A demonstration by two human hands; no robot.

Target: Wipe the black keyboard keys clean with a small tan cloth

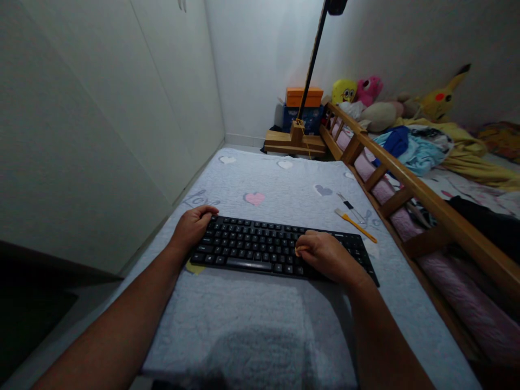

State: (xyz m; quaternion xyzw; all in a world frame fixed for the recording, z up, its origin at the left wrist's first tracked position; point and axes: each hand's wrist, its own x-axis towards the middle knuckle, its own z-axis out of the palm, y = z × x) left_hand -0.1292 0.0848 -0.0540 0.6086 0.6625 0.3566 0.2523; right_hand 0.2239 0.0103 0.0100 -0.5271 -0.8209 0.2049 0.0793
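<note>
A black keyboard lies lengthwise across the cloth-covered table. At its far left corner my left hand is closed on the edge, the fingers partly hidden. Over the keys on the right side, my right hand is closed in a pinch. A small orange piece pokes out between those fingers, close to the keys; most of it is hidden, so its kind is unclear. Beyond the keyboard's right end lie a brush with a yellow handle and a thin wire tool with a black band.
A wooden bed rail runs along the table's right side, with plush toys and clothes behind it. White cabinet doors flank the left. At the back, a black pole rises from a wooden base near an orange box.
</note>
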